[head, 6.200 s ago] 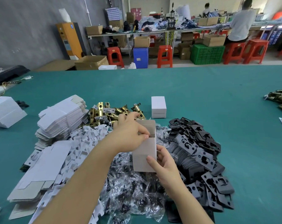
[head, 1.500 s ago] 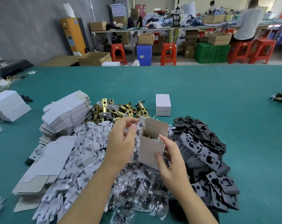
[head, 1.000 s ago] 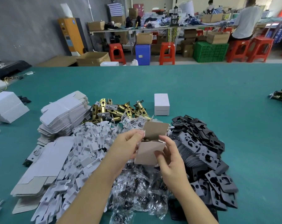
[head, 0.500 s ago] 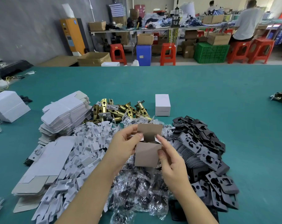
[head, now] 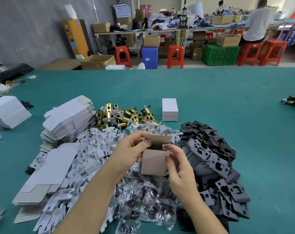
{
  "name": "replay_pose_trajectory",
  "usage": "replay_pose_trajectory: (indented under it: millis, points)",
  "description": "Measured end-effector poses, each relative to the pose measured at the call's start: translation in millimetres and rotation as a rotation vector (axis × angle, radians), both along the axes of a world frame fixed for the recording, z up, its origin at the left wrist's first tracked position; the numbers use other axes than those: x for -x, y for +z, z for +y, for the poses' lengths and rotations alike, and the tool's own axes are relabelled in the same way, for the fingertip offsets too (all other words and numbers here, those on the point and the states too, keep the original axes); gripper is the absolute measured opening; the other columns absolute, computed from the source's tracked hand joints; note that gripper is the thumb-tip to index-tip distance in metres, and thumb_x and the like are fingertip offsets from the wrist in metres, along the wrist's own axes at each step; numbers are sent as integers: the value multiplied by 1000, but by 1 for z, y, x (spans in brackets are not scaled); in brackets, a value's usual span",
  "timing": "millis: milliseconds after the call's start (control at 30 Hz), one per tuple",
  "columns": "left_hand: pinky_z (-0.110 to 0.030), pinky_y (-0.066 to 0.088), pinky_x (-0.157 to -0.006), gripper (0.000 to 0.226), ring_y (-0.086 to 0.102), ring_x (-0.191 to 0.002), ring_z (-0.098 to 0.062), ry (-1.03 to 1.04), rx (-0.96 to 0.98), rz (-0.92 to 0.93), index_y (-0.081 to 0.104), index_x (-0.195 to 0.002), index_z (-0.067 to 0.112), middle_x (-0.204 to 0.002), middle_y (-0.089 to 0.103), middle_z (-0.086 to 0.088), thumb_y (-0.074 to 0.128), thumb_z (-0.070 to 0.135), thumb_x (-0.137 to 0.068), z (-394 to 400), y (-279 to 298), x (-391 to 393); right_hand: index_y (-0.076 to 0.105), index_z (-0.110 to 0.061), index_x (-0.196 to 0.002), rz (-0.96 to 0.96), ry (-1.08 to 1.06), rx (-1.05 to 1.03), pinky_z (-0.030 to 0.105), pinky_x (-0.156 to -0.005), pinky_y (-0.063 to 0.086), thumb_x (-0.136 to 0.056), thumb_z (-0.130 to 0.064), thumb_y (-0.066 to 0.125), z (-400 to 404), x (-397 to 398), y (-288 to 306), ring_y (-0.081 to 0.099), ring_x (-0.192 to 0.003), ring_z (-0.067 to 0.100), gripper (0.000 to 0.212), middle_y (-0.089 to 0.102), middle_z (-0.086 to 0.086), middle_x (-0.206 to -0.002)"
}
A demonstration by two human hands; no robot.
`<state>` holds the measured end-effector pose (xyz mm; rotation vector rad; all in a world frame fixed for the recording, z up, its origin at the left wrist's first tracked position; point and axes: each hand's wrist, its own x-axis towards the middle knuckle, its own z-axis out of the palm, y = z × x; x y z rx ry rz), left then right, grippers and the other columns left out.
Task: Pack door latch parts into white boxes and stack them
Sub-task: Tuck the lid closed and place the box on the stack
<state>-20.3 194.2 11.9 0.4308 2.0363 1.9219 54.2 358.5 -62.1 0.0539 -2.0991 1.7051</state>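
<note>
Fingers of the left hand (head: 129, 152) curled round the left side of a small box (head: 154, 163), the thumb and forefinger pinching at its top corner beside the raised lid flap (head: 157, 140). Fingers of the right hand (head: 178, 166) were bent too, the forefinger reaching across to the top right corner at the opening while the thumb pressed the box's right edge lower down, so both hands gripped it between them. The box was held upright above the table, its grey-brown inner face toward the camera and its top open; something dark showed inside, though what it was could not be told. Both forearms came up from the bottom edge and met at the box, the left one slanting in from the lower left and the right one from the lower right. Beneath the hands lay a heap of clear plastic bags (head: 143, 198) with dark parts in them. Black plates (head: 216, 166) were piled to the right, white card inserts (head: 86, 159) to the left, and flattened white cartons (head: 67, 120) were stacked beyond those. Brass latch bodies (head: 123, 115) lay further back, just beside a closed white box (head: 169, 109) standing on the green table (head: 227, 98).
</note>
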Motion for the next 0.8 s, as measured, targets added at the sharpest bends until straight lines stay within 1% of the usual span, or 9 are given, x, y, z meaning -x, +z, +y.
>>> replay_pose_trajectory:
  millis: [167,267,367,433,500,567,667,733,800]
  points:
    - [-17,37,-49,31,45,-55,-3,-51,35,21,78,-105,30,-73,64,11,54,11,-104,-1,1,-1,50,-65,-124,-17,22,30,7,-84,51,-102,-24,49,0,0,1,61,-119,-3,48,62,-31,-127]
    - [-18,39,-53,34,45,-58,-9,-63,63,25,79,-105,27,-80,69,4,53,6,-100,-4,0,-1,49,-63,-125,-23,6,34,10,-85,51,-102,-27,49,0,1,-1,62,-118,-1,43,63,-30,-125]
    - [-20,44,-60,28,49,-66,-13,-95,83,53,78,-104,24,-103,73,-3,56,21,-88,-8,1,-1,44,-62,-123,-37,-6,74,23,-88,55,-101,-31,50,1,2,-6,62,-118,6,38,64,-25,-123]
    - [-21,46,-64,27,52,-68,-10,-96,118,107,79,-101,27,-113,72,6,61,41,-86,-9,0,-2,40,-59,-129,-34,0,89,25,-85,56,-101,-28,50,1,1,-6,63,-119,10,42,65,-20,-128]
    - [-30,47,-64,30,54,-67,-14,-46,217,188,77,-95,32,-105,73,2,64,56,-84,-8,-2,-2,42,-55,-137,-30,27,75,16,-80,56,-103,-21,49,1,0,-5,63,-118,6,49,63,-22,-133]
    - [-41,49,-67,19,57,-70,-23,-2,276,258,75,-95,34,-84,67,-12,68,50,-88,-6,-7,-2,52,-57,-133,-47,39,50,13,-78,54,-101,-22,47,1,-1,-4,61,-115,2,48,61,-27,-130]
    - [-28,44,-63,14,48,-64,-9,-5,337,302,71,-106,46,-69,54,3,70,38,-94,-7,-11,-2,61,-49,-130,-50,76,146,18,-82,54,-99,-24,41,4,-2,-3,61,-115,7,44,64,-20,-128]
    - [-22,45,-65,27,52,-70,-6,-18,407,342,65,-119,52,-84,63,9,68,40,-94,-8,-10,-3,63,-41,-129,-37,96,203,21,-85,54,-99,-34,40,4,-3,-3,61,-116,11,38,65,-14,-127]
    - [-18,47,-75,35,58,-88,-2,-45,478,409,62,-129,49,-108,64,22,67,43,-95,-8,-8,-4,62,-43,-126,-46,76,186,22,-82,54,-97,-48,46,3,-3,-1,63,-110,11,34,66,-15,-122]
